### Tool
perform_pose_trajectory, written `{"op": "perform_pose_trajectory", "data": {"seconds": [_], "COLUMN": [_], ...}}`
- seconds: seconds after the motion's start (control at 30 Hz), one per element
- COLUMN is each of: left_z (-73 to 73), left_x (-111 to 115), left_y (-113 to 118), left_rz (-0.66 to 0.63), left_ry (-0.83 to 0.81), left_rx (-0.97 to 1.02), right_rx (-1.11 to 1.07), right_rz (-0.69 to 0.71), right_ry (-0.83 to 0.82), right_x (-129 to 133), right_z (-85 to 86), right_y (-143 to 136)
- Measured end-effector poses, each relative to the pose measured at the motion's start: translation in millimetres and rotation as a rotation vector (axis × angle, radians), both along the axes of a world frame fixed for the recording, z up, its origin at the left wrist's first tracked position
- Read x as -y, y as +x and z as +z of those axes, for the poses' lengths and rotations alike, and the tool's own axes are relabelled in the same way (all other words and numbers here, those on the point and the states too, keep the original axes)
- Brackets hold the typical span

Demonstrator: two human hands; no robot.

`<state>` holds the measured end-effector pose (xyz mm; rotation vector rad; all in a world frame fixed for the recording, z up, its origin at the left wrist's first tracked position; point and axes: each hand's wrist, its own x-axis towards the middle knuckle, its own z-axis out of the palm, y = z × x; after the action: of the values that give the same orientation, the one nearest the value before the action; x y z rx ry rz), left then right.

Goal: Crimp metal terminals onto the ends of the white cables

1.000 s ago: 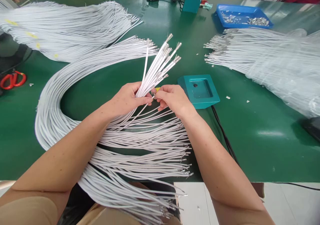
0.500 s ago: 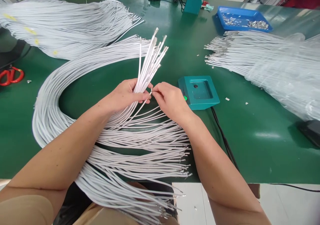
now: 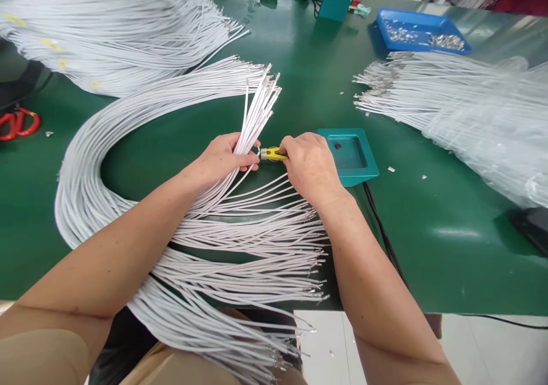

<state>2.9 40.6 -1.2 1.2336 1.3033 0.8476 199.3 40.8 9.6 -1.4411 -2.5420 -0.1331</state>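
My left hand (image 3: 226,157) is closed round a bunch of white wires (image 3: 257,113), whose metal-tipped ends point up. One wire end sticks out between its thumb and fingers. In my right hand (image 3: 310,165) is a small yellow tool (image 3: 274,154), gripped by its handle, with its metal tip at that wire end. The palm side of the right hand is hidden. Beneath both hands, more white wires (image 3: 240,271) lie fanned out to the right and hang over the near table edge. Behind the right hand sits a teal device (image 3: 363,159) with a shallow recess.
A large wire bundle (image 3: 128,36) lies at the back left, near red-handled scissors (image 3: 19,124). Another bundle (image 3: 428,91), partly under clear plastic, lies at the right. A blue tray (image 3: 422,19) holds small metal parts. A second teal device (image 3: 335,1) stands at the back.
The yellow tool has come into view in my right hand, which has moved slightly right from the wire end. The bunch in my left hand sits a little lower at its tips.
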Motion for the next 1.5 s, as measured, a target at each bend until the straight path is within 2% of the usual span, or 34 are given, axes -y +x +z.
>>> {"op": "perform_pose_trajectory", "data": {"seconds": [0.33,0.67,0.73,0.83,0.97,1.07,1.13,1.17,1.23,1.3,1.37,1.43,1.5], "left_z": [2.8,-5.6,-5.6,-4.5,0.1,5.7,9.2,10.6,12.4,13.0,12.4,10.9,9.2], "left_x": [-0.9,-2.9,-2.9,-3.3,-3.2,-1.8,-0.5,0.1,1.3,2.0,2.5,2.8,2.7], "left_y": [5.2,7.5,7.5,6.7,3.9,0.8,-1.8,-3.2,-6.3,-9.5,-12.2,-14.0,-15.3], "left_rz": [0.023,-0.023,-0.018,-0.013,-0.002,0.008,0.014,0.013,0.007,-0.02,-0.061,-0.091,-0.093], "left_ry": [0.013,0.007,-0.003,-0.019,-0.035,-0.033,-0.013,0.002,0.039,0.061,0.061,0.047,0.026], "left_rx": [-0.115,-0.115,-0.086,-0.085,-0.106,-0.109,-0.118,-0.124,-0.133,-0.137,-0.149,-0.162,-0.152], "right_rx": [-0.004,-0.025,-0.064,-0.117,-0.087,-0.083,-0.142,-0.185,-0.258,-0.254,-0.2,-0.138,-0.1], "right_rz": [-0.06,-0.047,-0.087,-0.233,-0.292,-0.304,-0.251,-0.18,0.057,0.363,0.528,0.552,0.516], "right_ry": [0.043,0.042,0.119,0.239,0.226,0.199,0.175,0.141,0.03,-0.084,-0.1,-0.059,-0.013], "right_x": [-5.4,-2.2,-0.9,-1.3,-5.2,-5.2,-0.9,2.7,12.5,23.3,32.4,38.1,41.1], "right_z": [-1.5,2.3,1.9,-2.9,-10.3,-6.7,0.0,3.6,9.1,10.6,8.3,4.3,0.2], "right_y": [-1.0,1.7,6.6,15.3,22.2,20.4,13.9,8.8,-4.7,-19.4,-31.4,-38.3,-40.9]}}
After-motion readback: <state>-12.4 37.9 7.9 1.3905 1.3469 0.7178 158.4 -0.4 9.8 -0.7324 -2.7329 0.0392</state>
